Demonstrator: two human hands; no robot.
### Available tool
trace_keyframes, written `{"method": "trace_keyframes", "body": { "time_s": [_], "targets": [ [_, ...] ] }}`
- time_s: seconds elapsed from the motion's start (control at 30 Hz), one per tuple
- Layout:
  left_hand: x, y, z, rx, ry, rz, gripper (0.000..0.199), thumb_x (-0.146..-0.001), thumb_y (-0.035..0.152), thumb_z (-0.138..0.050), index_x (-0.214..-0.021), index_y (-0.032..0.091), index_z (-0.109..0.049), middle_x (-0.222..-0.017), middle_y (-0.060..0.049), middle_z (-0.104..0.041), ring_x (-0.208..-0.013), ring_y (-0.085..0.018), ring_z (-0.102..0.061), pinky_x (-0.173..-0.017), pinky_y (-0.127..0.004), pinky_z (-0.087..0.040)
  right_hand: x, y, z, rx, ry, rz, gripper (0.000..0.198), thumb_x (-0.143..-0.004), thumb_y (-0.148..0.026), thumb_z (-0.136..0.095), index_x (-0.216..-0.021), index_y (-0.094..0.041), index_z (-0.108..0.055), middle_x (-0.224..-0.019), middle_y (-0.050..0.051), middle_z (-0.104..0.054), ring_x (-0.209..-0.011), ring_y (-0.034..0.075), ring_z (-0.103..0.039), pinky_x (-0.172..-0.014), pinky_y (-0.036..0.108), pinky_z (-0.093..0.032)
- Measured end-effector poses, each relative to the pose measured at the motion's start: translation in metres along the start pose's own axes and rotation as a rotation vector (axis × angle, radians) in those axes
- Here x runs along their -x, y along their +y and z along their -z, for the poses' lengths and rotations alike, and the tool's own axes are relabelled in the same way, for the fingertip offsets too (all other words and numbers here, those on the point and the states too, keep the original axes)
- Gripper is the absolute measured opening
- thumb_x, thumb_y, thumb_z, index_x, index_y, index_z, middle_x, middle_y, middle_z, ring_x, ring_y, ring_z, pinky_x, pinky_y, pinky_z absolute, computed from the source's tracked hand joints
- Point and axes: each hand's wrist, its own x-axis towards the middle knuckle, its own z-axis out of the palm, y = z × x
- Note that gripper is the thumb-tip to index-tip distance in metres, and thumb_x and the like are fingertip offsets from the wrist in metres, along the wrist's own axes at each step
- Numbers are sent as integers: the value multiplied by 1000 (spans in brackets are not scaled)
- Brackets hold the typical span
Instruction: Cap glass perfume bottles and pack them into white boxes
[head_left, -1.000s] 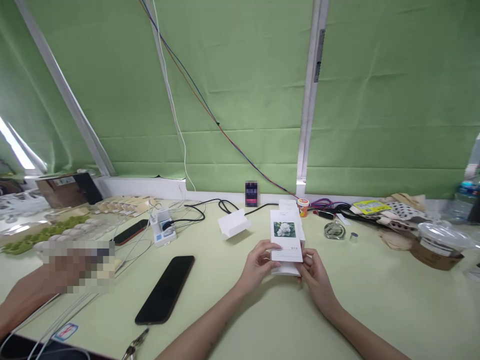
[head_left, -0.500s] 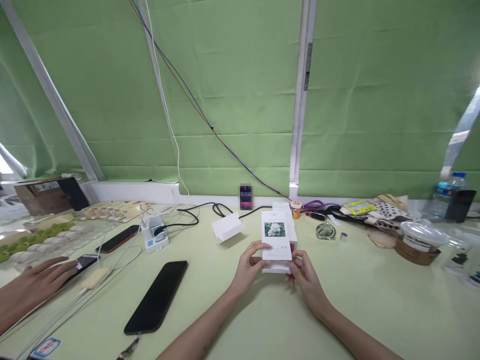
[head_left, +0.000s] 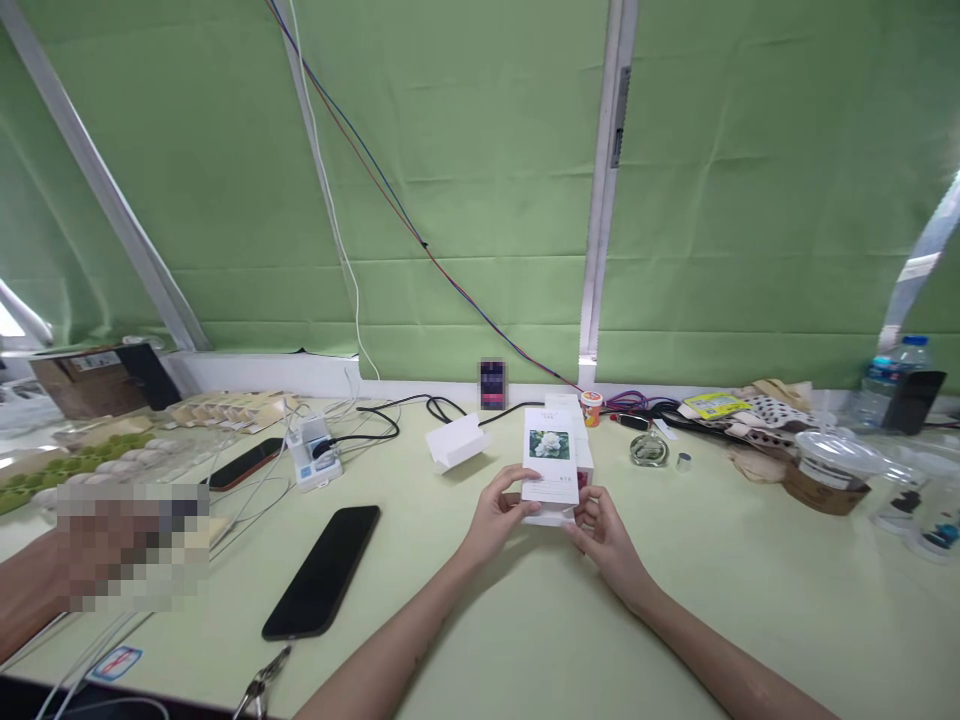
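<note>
A white carton point(head_left: 551, 480) with a white flower picture is in front of me, its printed face turned up towards me. My left hand point(head_left: 487, 522) grips its lower left side, thumb near the bottom edge and fingers on the printed face. Curled fingers of my right hand point(head_left: 613, 548) pinch at the carton's lower right corner; some fingertips are hidden. Another white box part point(head_left: 585, 450) shows just behind the carton. To its left lies a separate white box piece point(head_left: 457, 443). A round glass bottle point(head_left: 648, 450) and a small silver cap point(head_left: 683, 461) are to the right.
A black phone point(head_left: 322, 575) and keys point(head_left: 262, 685) lie at left. Another person's blurred hand point(head_left: 120, 540) is at far left, near cables and a power strip point(head_left: 315, 460). An orange tub point(head_left: 591, 409) stands behind; a lidded bowl point(head_left: 829, 480) sits at right.
The camera view has shifted slightly, so the table things appear a little higher. Both hands stay at the carton's lower end. The other person's hand is now blurred out.
</note>
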Motion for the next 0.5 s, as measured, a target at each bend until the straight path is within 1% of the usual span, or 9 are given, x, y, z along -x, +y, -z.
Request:
{"method": "trace_keyframes", "body": {
  "time_s": [0.13,0.23,0.33,0.4,0.43,0.5],
  "targets": [
    [0,0,1,30,-8,5,34,-73,30,-72,-105,21,-63,-119,-7,-53,-91,-20,-62,-69,-26,-53,0,4,1,11,9,1,35,-81,-41,-67,-100,-27,-43,-84,-1,-60,-67,14,-55,-51,22,-40],
    [0,-1,1,51,-30,3,34,-74,31,-72,-105,20,-63,-120,-8,-53,-90,-20,-62,-70,-27,-53,1,2,-1,8,11,4,42,-81,-42,-66,-110,-28,-39,-98,2,-62,-70,15,-58,-56,25,-44],
    [0,-1,2,41,-47,-13,35,-74,34,-72,-105,20,-64,-120,-9,-54,-94,-22,-62,-71,-28,-53,2,-3,-3,-23,0,12,52,-82,-40,-66,-121,-30,-33,-111,6,-61,-83,19,-63,-70,32,-50],
    [1,0,3,17,-47,-38,35,-76,37,-70,-106,20,-64,-119,-9,-55,-98,-24,-60,-73,-29,-53,3,-5,-5,-54,-12,23,54,-83,-38,-66,-124,-30,-31,-115,7,-61,-95,21,-63,-80,36,-49],
    [1,2,4,1,-52,-54,35,-78,39,-68,-107,20,-65,-118,-10,-55,-100,-24,-59,-75,-29,-52,4,-5,-5,-66,-13,28,54,-83,-38,-66,-124,-30,-31,-116,7,-61,-100,22,-62,-84,37,-48],
    [2,5,5,-30,-75,-80,34,-82,42,-62,-108,20,-66,-119,-10,-55,-105,-26,-56,-76,-29,-51,4,-5,-4,-73,2,31,53,-84,-39,-65,-124,-29,-33,-116,7,-62,-102,23,-61,-85,37,-48]
  ]
}}
